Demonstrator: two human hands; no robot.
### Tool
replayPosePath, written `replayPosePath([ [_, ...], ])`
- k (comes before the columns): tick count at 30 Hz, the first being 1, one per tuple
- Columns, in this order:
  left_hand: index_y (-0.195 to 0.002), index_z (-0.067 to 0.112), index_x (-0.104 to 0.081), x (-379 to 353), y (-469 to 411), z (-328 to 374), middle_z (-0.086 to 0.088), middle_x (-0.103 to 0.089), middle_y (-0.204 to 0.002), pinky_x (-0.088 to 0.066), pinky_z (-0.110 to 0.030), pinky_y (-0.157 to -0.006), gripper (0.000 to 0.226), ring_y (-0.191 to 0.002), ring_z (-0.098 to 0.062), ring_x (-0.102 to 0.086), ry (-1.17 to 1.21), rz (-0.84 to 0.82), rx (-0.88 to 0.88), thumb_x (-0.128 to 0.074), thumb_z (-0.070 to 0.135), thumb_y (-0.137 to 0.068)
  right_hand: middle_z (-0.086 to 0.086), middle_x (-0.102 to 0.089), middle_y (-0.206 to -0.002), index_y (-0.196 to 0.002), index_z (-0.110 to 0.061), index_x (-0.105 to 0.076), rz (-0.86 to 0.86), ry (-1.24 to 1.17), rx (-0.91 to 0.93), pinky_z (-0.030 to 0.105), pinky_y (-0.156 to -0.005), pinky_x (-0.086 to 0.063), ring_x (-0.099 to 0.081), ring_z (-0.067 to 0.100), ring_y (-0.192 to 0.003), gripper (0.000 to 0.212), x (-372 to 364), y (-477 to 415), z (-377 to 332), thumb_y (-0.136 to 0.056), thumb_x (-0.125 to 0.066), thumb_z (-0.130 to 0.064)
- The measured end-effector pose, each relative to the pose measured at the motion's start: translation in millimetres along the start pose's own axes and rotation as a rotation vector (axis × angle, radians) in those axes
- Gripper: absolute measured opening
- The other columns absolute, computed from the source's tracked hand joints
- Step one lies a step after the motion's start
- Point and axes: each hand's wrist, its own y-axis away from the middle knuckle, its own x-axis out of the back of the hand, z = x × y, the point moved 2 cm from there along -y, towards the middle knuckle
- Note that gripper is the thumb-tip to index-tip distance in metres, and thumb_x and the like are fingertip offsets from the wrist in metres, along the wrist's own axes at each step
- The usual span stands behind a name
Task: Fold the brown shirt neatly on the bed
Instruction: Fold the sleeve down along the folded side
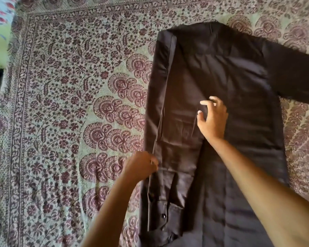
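Observation:
The brown shirt (225,82) lies face down on the patterned bed cover (70,104), collar at the far end. Its left side is folded inward, and that sleeve runs down the folded strip to a buttoned cuff near the bottom. The other sleeve stretches out to the right edge of the view. My left hand (141,165) pinches the shirt's left folded edge with curled fingers. My right hand (212,118) hovers over the middle of the shirt, fingers spread and loosely bent beside the folded sleeve's inner edge.
The floral bed cover spreads wide to the left of the shirt and shows again on its right (303,139). The bed's left edge (0,72) runs along the far left of the view.

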Motion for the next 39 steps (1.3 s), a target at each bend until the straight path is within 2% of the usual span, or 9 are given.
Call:
replayPosePath([
  [4, -0.113, 0.020, -0.066, 63.5, -75.1, 45.7, -0.008, -0.069, -0.109, -0.052, -0.036, -0.085, 0.027, -0.096, -0.027, -0.065, 0.280, 0.440, -0.136, -0.054, 0.016, -0.089, 0.014, -0.052, -0.132, -0.120, -0.007, -0.057, -0.138, 0.013, 0.223, 0.040, -0.097, -0.038, -0.050, 0.033, -0.120, 0.042, -11.9, -44.8, -18.4, -0.081, -0.046, -0.019],
  [7, -0.130, 0.016, -0.052, 106.2, -135.5, 81.6, -0.007, -0.058, -0.129, -0.042, -0.033, -0.095, 0.037, -0.115, -0.025, -0.056, 0.177, 0.686, -0.323, -0.046, 0.017, -0.094, 0.013, -0.034, -0.148, -0.140, -0.007, -0.037, -0.255, 0.119, 0.319, 0.038, -0.111, -0.025, -0.033, 0.027, -0.137, 0.051, -28.6, -70.8, -31.2, -0.091, -0.046, -0.019],
  [10, -0.147, 0.018, -0.022, 128.3, -198.9, 96.2, -0.001, -0.023, -0.155, -0.011, -0.036, -0.116, 0.052, -0.144, -0.015, -0.017, -0.066, 0.619, -0.349, -0.035, 0.028, -0.098, 0.013, -0.024, -0.153, -0.145, -0.007, -0.025, -0.316, 0.216, 0.362, 0.039, -0.115, -0.018, -0.024, 0.025, -0.141, 0.057, -46.9, -85.3, -31.3, -0.095, -0.037, -0.032],
  [13, -0.150, 0.019, -0.009, 140.2, -250.3, 89.7, 0.003, -0.006, -0.158, 0.002, -0.038, -0.117, 0.058, -0.146, -0.012, -0.001, -0.239, 0.565, -0.283, -0.029, 0.039, -0.099, 0.014, -0.027, -0.151, -0.143, -0.005, -0.028, -0.330, 0.276, 0.373, 0.041, -0.114, -0.020, -0.026, 0.026, -0.140, 0.064, -61.0, -93.0, -21.3, -0.092, -0.021, -0.042],
  [21, -0.149, 0.027, -0.008, 174.2, -309.0, 91.2, 0.011, -0.005, -0.158, 0.004, -0.045, -0.116, 0.053, -0.146, -0.014, -0.002, -0.337, 0.601, -0.261, -0.021, 0.042, -0.100, 0.010, -0.015, -0.155, -0.147, -0.009, -0.019, -0.271, 0.302, 0.336, 0.040, -0.116, -0.016, -0.017, 0.022, -0.143, 0.065, -76.3, -89.1, 0.3, -0.093, -0.020, -0.046],
  [24, -0.148, 0.028, -0.015, 191.9, -314.6, 94.8, 0.009, -0.012, -0.157, -0.001, -0.042, -0.117, 0.049, -0.145, -0.013, -0.008, -0.095, 0.652, -0.219, -0.022, 0.035, -0.101, 0.012, -0.018, -0.154, -0.145, -0.008, -0.023, -0.269, 0.311, 0.335, 0.041, -0.116, -0.017, -0.020, 0.024, -0.142, 0.065, -75.8, -90.0, -0.7, -0.092, -0.024, -0.045],
  [27, -0.147, 0.022, -0.024, 206.1, -305.0, 91.6, 0.003, -0.022, -0.155, -0.006, -0.035, -0.117, 0.055, -0.144, -0.013, -0.015, 0.180, 0.857, -0.206, -0.017, 0.035, -0.094, 0.013, -0.019, -0.154, -0.145, -0.008, -0.025, -0.244, 0.310, 0.339, 0.043, -0.115, -0.014, -0.020, 0.027, -0.142, 0.065, -71.7, -90.0, -5.4, -0.092, -0.027, -0.046],
  [31, -0.148, 0.029, -0.017, 185.7, -303.8, 92.6, 0.003, -0.013, -0.157, 0.000, -0.037, -0.118, 0.054, -0.146, -0.014, -0.006, -0.084, 0.747, -0.354, -0.015, 0.040, -0.095, 0.013, -0.019, -0.154, -0.146, -0.008, -0.023, -0.241, 0.298, 0.416, 0.041, -0.116, -0.012, -0.018, 0.025, -0.143, 0.065, -73.6, -87.7, -19.1, -0.093, -0.027, -0.046],
  [39, -0.147, 0.040, -0.010, 181.4, -325.5, 91.9, 0.003, -0.003, -0.159, 0.001, -0.043, -0.117, 0.050, -0.146, -0.018, -0.001, -0.305, 0.679, -0.182, -0.018, 0.048, -0.098, 0.013, -0.017, -0.155, -0.147, -0.014, -0.021, -0.265, 0.357, 0.304, 0.044, -0.115, -0.011, -0.018, 0.031, -0.142, 0.070, -78.6, -84.5, -8.6, -0.091, -0.027, -0.055],
])
